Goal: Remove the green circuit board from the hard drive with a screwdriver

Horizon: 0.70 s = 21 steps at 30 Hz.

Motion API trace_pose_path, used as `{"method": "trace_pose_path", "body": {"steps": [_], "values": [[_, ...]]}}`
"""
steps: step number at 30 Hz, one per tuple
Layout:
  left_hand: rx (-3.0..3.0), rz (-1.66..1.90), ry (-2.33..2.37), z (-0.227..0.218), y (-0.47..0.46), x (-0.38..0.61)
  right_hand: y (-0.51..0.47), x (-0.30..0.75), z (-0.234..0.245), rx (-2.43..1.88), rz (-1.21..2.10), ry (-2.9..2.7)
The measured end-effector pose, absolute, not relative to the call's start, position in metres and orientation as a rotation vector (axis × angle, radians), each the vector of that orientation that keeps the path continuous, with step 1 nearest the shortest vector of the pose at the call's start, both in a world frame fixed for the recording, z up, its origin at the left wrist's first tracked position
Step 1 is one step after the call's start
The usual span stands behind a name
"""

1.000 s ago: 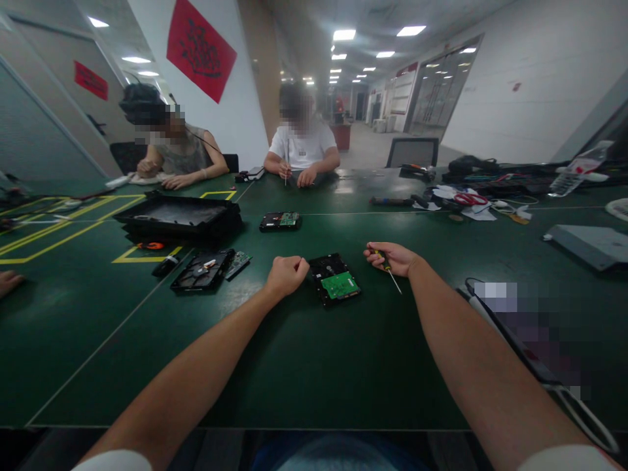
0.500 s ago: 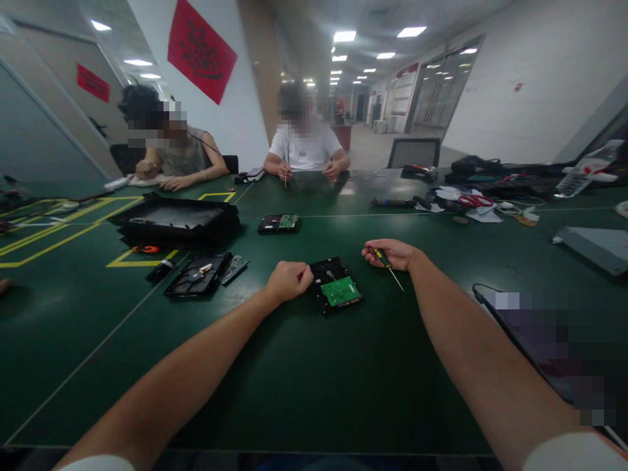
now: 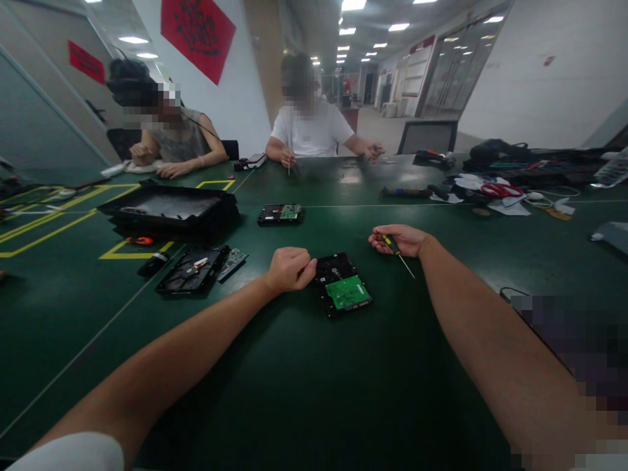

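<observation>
A black hard drive with a green circuit board facing up lies on the green table in front of me. My left hand rests just left of the drive, its fingers pinched together against the drive's edge; what they pinch is too small to see. My right hand lies to the right of the drive, closed round a small screwdriver with a yellow and black handle, its thin shaft pointing down and right, off the drive.
Left of me lie an opened drive, a loose board and a stack of black trays. Another drive sits farther back. Two people sit across the table. Scissors, cables and tools clutter the far right.
The view has moved closer to the table. My left hand has shifted slightly right, up to the drive's edge. My right hand with the screwdriver has barely moved. The person in white reached out to the right.
</observation>
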<state>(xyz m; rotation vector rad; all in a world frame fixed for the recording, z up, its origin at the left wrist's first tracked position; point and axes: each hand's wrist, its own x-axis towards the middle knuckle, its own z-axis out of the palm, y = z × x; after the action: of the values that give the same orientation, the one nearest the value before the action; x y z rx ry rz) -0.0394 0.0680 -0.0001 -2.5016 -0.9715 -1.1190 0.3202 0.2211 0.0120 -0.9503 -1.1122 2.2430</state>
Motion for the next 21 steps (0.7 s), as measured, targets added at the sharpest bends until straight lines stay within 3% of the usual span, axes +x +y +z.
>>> {"method": "trace_pose_path", "body": {"steps": [4,12,21], "values": [[-2.72,-1.049,-0.718,0.011,0.072,-0.045,0.225,0.321,0.011,-0.955,2.215,-1.114],[-3.116,-0.538,-0.376,0.04,0.088,-0.034,0.224,0.317,0.012,-0.937,2.179,-1.061],[-3.236,-0.33,-0.363,0.038,0.098,-0.012,0.2,0.313,0.013,-0.865,1.92,-0.77]]}}
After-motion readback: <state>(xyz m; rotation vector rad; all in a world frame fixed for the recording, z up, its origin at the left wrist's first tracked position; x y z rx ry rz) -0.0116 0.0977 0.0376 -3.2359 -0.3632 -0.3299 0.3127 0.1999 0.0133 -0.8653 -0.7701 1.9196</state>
